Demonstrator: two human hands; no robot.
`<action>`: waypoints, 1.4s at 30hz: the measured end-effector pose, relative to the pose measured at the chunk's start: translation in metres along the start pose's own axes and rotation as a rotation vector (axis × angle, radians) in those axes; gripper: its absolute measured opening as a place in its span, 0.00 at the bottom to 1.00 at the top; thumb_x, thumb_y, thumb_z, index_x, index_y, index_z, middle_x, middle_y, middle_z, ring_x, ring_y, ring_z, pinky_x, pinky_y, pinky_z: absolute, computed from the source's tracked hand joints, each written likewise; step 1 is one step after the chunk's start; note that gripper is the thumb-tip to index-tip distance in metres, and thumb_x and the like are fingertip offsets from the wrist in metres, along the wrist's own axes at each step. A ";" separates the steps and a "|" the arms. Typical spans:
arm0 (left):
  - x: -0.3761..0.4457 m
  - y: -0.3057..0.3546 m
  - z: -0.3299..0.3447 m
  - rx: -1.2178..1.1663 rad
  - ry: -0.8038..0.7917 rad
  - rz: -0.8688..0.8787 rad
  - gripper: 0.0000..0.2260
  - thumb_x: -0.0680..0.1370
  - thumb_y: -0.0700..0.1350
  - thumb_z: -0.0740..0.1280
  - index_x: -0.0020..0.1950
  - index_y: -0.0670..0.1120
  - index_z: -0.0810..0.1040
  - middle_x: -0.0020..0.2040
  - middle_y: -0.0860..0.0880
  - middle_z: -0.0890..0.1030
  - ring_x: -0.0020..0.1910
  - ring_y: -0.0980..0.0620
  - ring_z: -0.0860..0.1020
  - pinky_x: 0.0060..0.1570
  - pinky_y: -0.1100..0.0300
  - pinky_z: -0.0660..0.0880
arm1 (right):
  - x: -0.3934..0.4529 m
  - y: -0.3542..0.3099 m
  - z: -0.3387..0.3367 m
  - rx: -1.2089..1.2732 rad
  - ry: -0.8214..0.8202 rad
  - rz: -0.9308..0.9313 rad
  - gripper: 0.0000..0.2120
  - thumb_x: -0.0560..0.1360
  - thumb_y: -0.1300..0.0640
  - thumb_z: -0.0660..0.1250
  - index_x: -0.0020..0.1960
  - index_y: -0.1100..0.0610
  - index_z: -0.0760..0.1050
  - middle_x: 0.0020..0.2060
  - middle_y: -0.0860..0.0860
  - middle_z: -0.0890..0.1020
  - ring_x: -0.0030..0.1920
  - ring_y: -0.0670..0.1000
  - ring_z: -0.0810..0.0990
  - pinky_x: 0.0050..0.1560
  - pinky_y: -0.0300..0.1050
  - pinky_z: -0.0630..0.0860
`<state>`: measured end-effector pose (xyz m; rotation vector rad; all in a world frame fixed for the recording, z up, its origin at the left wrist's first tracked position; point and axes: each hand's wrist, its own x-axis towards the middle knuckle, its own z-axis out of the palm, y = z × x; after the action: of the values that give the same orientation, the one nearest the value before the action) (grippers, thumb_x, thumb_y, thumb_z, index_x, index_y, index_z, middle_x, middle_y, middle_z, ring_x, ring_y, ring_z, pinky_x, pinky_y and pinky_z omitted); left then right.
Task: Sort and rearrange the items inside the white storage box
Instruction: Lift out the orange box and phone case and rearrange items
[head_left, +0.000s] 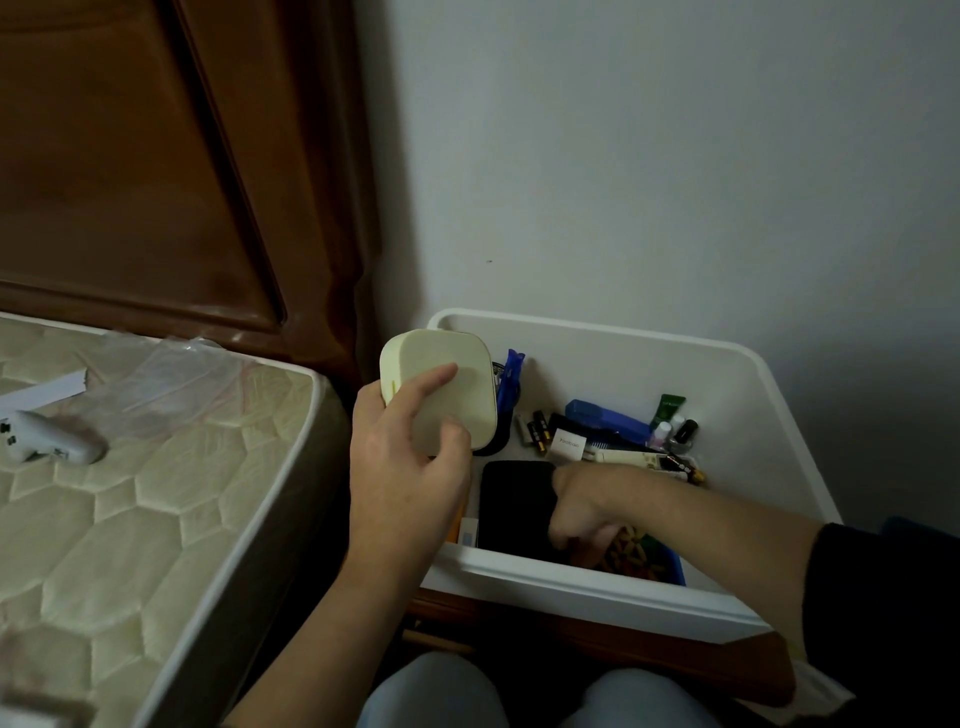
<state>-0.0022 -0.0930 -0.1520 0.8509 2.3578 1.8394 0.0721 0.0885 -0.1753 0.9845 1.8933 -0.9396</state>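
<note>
While the pale yellow rounded-square plastic case (439, 389) is held by the left hand (408, 467) above the left rear corner of the white plastic storage box (597, 582), fingers curled round its edge, the right hand (584, 512) is sunk inside against a flat black pouch (514, 506); its fingers' hold cannot be told.

left hand (405, 467) grips cream case (441, 395) | right hand (587, 509) inside white storage box (727, 395)
</note>
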 end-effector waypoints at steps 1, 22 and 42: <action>0.000 0.000 0.000 0.001 -0.003 -0.002 0.20 0.80 0.44 0.69 0.66 0.65 0.78 0.62 0.65 0.68 0.64 0.61 0.72 0.53 0.51 0.84 | -0.002 0.001 -0.001 0.012 0.006 -0.007 0.20 0.80 0.67 0.69 0.70 0.64 0.69 0.56 0.63 0.82 0.48 0.58 0.88 0.51 0.52 0.86; 0.000 0.006 -0.003 0.019 0.068 0.001 0.20 0.75 0.47 0.65 0.65 0.61 0.81 0.63 0.56 0.72 0.63 0.66 0.71 0.56 0.56 0.82 | -0.001 -0.004 0.012 -0.506 0.283 -1.020 0.17 0.80 0.55 0.70 0.68 0.45 0.76 0.61 0.42 0.81 0.59 0.41 0.80 0.61 0.44 0.79; 0.000 0.003 -0.003 -0.036 0.033 -0.017 0.20 0.75 0.47 0.66 0.65 0.63 0.80 0.62 0.62 0.70 0.64 0.62 0.72 0.53 0.48 0.84 | 0.022 0.028 0.016 -1.082 0.485 -0.488 0.55 0.78 0.54 0.72 0.83 0.49 0.30 0.81 0.67 0.53 0.82 0.66 0.51 0.82 0.61 0.42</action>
<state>-0.0022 -0.0951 -0.1487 0.8006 2.3365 1.8978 0.0924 0.0930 -0.2083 0.0712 2.6093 0.2120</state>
